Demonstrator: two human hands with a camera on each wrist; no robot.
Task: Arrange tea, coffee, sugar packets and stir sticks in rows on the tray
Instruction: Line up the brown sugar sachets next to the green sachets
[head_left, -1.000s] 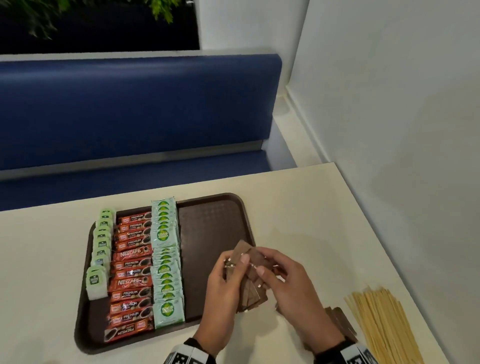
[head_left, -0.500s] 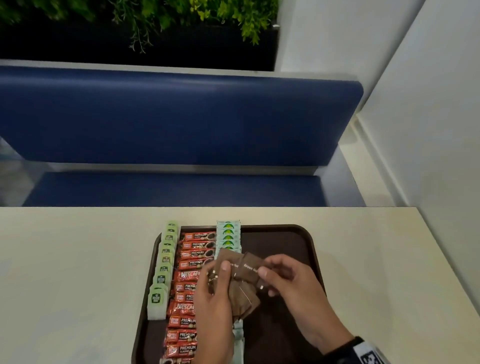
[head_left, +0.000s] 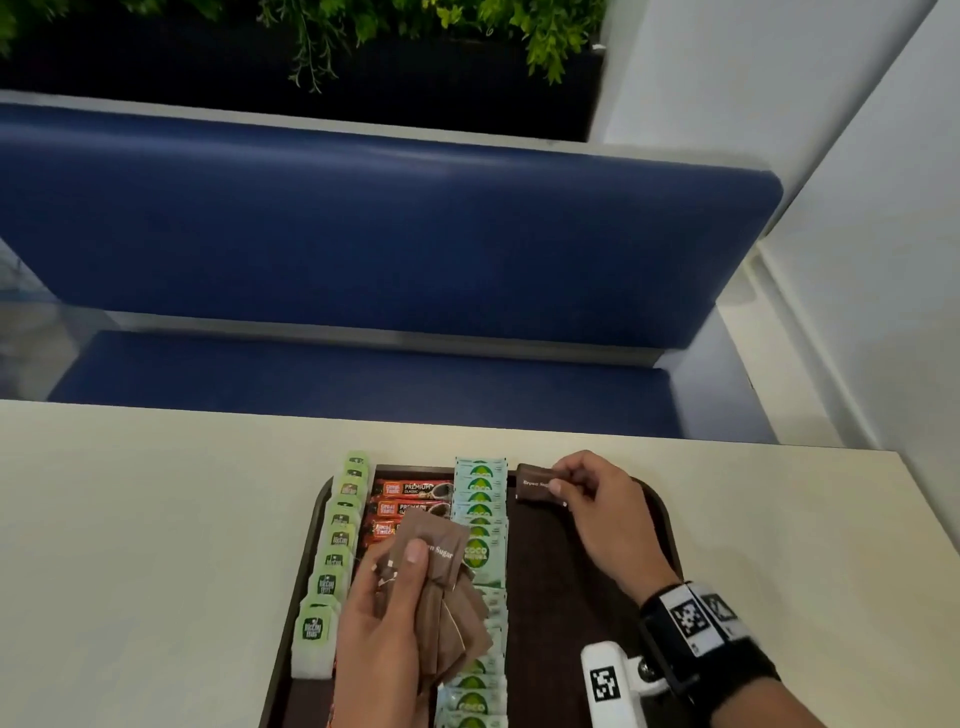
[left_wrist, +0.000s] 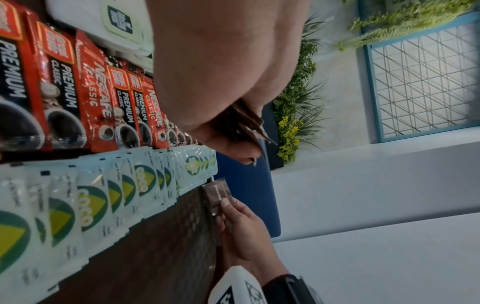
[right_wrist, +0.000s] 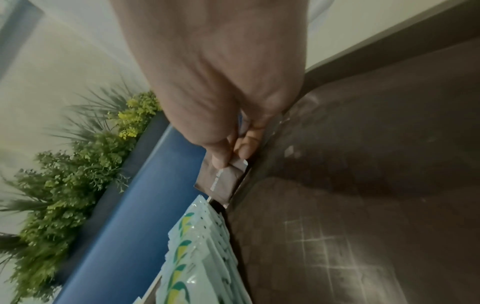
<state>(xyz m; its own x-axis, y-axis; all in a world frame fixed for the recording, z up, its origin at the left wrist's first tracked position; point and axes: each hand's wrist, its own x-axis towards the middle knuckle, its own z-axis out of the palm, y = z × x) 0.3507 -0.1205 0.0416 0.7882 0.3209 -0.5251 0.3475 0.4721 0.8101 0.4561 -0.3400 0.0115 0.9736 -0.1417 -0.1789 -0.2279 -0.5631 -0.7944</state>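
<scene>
Single brown sugar packet (head_left: 537, 484): pinched between thumb and fingers of the right hand (head_left: 597, 512), at the far edge of the tray (head_left: 667, 525), roughly 12 o'clock of the tray's bare right half. The right wrist view shows it at the tray's far wall; whether it touches the tray floor cannot be told. It lies just beside the far end of the pale green sachet row (head_left: 480, 525), at that row's 3 o'clock.

Left hand (head_left: 387, 618): fingers and thumb curled round a fanned bundle of brown sugar packets (head_left: 447, 597), held above the near-centre of the tray, over parts of the coffee and sachet rows.

Tray contents, left to right: a row of green-labelled tea bags (head_left: 337, 551) along the left rim; a row of red coffee sticks (head_left: 408, 499), partly hidden by the left hand; the pale green sachet row running far to near. To the right of the sachets the tray floor is bare brown.

Surroundings: the tray sits on a cream table (head_left: 156, 545). At 12 o'clock beyond the table stands a blue bench seat (head_left: 363, 234), with green plants (head_left: 415, 31) above its backrest. A strap with square-patterned markers (head_left: 693, 618) encircles the right wrist.
</scene>
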